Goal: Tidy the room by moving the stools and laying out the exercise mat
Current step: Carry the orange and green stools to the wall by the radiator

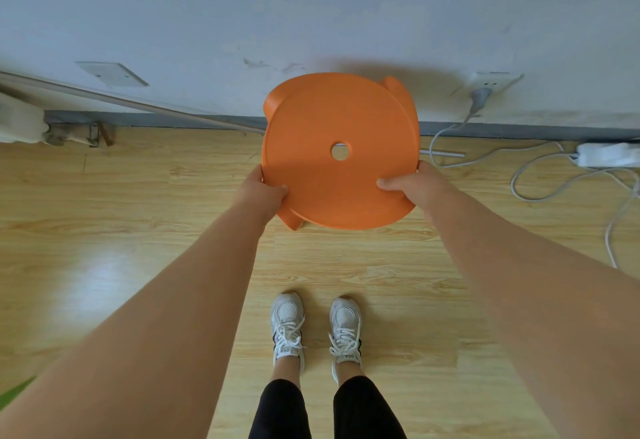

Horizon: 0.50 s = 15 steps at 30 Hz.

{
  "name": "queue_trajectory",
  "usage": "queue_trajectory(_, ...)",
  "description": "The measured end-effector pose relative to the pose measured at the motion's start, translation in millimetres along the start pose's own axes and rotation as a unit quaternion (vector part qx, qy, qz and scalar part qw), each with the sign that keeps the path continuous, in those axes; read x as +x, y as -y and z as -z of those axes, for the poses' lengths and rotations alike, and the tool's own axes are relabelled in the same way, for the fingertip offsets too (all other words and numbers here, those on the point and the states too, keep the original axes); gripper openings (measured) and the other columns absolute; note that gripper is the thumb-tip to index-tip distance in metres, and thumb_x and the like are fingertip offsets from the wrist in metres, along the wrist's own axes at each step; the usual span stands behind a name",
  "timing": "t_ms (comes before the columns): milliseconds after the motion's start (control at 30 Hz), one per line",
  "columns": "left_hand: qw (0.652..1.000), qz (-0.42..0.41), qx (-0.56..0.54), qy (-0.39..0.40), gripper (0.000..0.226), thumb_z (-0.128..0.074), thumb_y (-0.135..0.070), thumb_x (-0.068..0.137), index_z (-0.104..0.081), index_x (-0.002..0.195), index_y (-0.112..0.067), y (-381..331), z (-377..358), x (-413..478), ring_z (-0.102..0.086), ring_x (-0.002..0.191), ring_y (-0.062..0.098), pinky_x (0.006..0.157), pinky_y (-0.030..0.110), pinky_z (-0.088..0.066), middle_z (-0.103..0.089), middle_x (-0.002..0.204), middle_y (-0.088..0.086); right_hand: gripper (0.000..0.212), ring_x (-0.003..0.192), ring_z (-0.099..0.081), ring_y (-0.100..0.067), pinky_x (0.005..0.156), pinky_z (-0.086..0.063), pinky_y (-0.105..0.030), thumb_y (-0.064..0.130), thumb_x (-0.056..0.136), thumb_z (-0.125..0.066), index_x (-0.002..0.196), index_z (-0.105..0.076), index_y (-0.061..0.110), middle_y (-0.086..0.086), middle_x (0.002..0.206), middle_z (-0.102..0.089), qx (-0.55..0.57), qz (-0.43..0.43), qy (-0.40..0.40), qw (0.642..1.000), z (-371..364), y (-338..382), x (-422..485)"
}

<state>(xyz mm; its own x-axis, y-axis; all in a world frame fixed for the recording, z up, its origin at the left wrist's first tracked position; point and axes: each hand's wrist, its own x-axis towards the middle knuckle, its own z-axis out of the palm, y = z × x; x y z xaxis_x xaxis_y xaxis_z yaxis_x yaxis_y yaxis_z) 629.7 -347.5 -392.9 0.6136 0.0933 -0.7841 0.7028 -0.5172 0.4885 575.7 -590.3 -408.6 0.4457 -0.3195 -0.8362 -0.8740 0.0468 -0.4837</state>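
An orange plastic stool (332, 119) with a round seat and a small centre hole is seen from above, close to the white wall. My left hand (261, 192) grips the seat's left near rim, thumb on top. My right hand (410, 187) grips the right near rim the same way. The stool's legs show only at the edges, so whether they touch the floor is unclear. A green sliver (15, 393) at the bottom left corner may be the mat; too little shows to tell.
The wall (311, 5) and grey skirting run straight ahead. A plugged socket (485, 88), a white power strip (606, 154) and loose cables (554, 182) lie to the right. A thin rod (138, 102) and a white object (20, 119) are at the left. My shoes (315, 327) stand on wood flooring.
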Motion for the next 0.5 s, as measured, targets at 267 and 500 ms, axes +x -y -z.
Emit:
queue_trajectory(267,0.998,-0.006,0.058,0.004,0.049,-0.051,-0.020,0.090,-0.041,0.138,-0.015,-8.0,1.3,-49.7,-0.052,0.096,0.023,0.081,0.036,-0.045,-0.056,0.126,0.010,0.063,0.126,-0.041,-0.036,0.097,-0.043,-0.045,0.023,0.086,-0.061,0.141,-0.032,0.013,-0.015,0.137,-0.042,-0.398,0.138,-0.162,0.892,-27.7,42.4,-43.8)
queue_trajectory(500,0.994,0.003,0.111,-0.004,0.068,-0.052,-0.031,0.093,-0.019,0.151,-0.016,9.2,35.5,-132.1,-0.043,0.130,0.030,0.095,0.037,-0.039,-0.037,0.150,0.011,0.063,0.125,-0.041,-0.033,0.094,-0.039,-0.041,0.023,0.089,-0.055,0.146,-0.028,0.021,-0.011,0.138,-0.040,-0.557,0.232,-0.033,0.797,-57.1,52.3,-130.3)
